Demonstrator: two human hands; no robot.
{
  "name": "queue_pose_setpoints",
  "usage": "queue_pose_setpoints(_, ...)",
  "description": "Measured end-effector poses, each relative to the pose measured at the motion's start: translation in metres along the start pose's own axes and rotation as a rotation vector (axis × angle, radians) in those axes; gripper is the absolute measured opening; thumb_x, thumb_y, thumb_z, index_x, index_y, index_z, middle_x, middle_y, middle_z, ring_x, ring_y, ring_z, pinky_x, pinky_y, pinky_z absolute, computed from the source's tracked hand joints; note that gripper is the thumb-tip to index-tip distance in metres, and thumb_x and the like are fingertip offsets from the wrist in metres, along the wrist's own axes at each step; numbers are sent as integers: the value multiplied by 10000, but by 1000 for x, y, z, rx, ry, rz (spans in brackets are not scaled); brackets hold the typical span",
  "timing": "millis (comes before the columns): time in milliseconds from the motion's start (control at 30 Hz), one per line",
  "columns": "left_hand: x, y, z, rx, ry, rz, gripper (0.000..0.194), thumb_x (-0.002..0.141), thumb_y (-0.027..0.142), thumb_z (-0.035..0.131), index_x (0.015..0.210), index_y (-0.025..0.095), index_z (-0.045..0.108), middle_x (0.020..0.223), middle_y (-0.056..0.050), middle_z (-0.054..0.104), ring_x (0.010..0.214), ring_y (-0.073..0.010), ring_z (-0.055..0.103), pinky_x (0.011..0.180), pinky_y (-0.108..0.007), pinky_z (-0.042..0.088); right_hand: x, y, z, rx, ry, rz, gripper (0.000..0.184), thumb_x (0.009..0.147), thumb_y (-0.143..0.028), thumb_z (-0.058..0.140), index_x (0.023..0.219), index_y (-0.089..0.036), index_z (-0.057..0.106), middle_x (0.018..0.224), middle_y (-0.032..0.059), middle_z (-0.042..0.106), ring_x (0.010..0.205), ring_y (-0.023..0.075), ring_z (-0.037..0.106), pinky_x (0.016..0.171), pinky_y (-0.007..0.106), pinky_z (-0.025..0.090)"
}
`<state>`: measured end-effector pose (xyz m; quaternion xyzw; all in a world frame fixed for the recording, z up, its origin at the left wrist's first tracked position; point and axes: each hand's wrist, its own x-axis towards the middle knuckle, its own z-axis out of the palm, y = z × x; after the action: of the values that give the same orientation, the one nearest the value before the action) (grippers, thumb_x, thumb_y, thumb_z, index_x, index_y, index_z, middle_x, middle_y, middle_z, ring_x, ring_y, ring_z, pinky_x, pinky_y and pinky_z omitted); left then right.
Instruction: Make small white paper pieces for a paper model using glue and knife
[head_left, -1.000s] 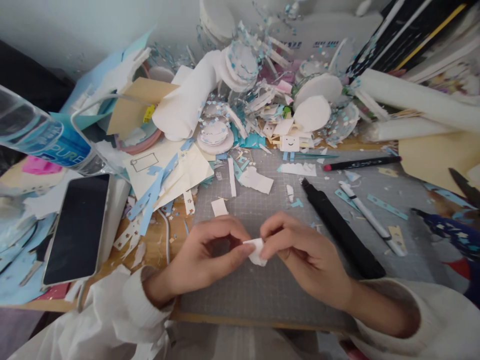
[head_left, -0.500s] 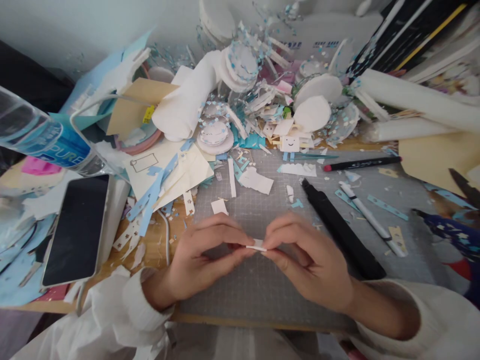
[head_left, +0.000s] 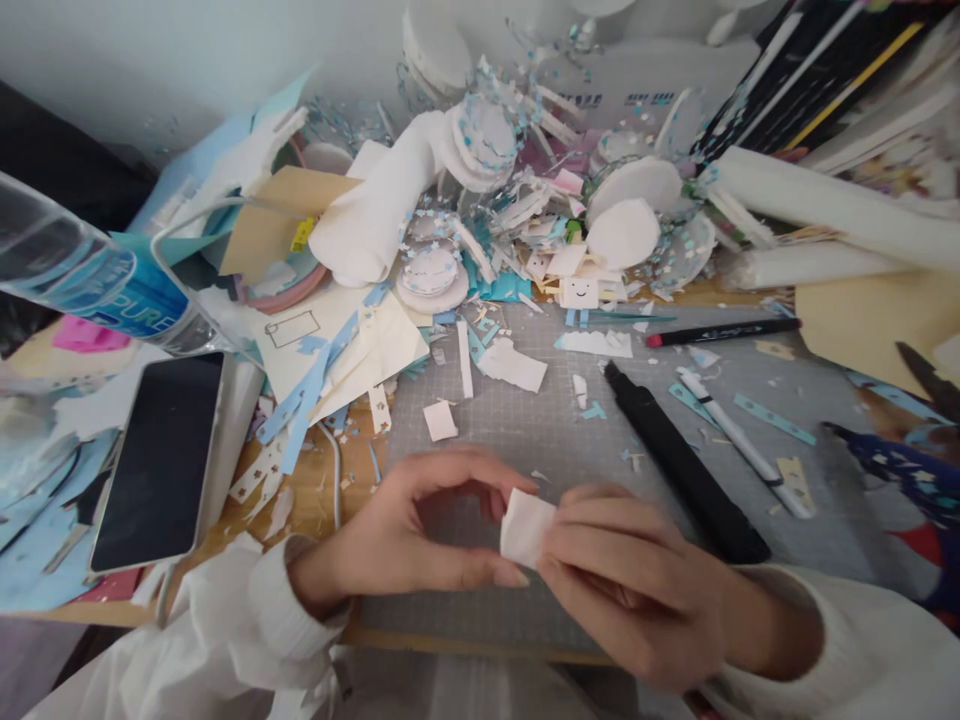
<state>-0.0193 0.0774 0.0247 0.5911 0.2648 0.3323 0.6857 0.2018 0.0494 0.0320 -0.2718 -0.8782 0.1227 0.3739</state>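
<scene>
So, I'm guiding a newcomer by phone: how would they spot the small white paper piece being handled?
Find the grey gridded cutting mat, then the bare right hand over its near half. That hand pinches the small white paper piece. Unlike the white paper scraps lying on the mat, this one is held.

Dim, even, greyish light; the right hand [head_left: 630, 585] looks slightly soft; edges stretch and smear

Left sleeve [head_left: 214, 615]: white, long and loose, with deep, soft folds
Left cuff [head_left: 271, 575]: plain white, a puffed, rounded band
Right sleeve [head_left: 885, 640]: white too, roomy, smoother-looking
Right cuff [head_left: 816, 612]: wide, curved band
Lap cloth [head_left: 465, 695]: pale greyish white, shadowed, at the near edge
Left hand [head_left: 409, 535]: bare
Right hand [head_left: 641, 585]: bare
</scene>
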Motion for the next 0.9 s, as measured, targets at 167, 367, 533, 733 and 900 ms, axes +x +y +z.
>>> queue_pose_setpoints(167,-1,2,3,-325,45,-154,483,721,-36,730,1108,253,726,959,-9,747,877,-107,685,819,-187,539,6,3,0,-187,8,-172,231,919,-84,497,880,-225,676,835,5,706,855,132,650,835,259,584)
queue_pose_setpoints(367,2,-1,1,-380,143,-223,356,788,28,715,1081,229,733,922,5,769,829,-71,705,777,-123,538,3,8,13,-186,68,-67,176,941,-98,512,955,-200,655,864,11,703,850,139,618,831,285,540)
queue_pose_setpoints(533,5,-6,1,-255,299,-301,261,803,84,724,1041,190,720,877,1,776,767,-66,711,727,-115,543,1,10,23,71,78,188,108,927,-129,519,920,-205,596,947,30,617,907,147,572,836,301,491)
queue_pose_setpoints(733,3,-5,1,-105,282,-234,253,821,125,708,1069,163,675,896,-18,775,803,-91,716,748,-151,552,6,12,25,424,124,583,69,902,-212,595,959,-208,557,875,8,581,790,128,577,694,245,501)
queue_pose_setpoints(900,0,-5,4,50,227,-153,266,851,184,678,1115,169,643,921,-37,766,849,-134,720,793,-226,567,9,12,34,333,101,496,141,930,-194,582,792,-200,554,721,-24,593,661,103,571,597,204,471)
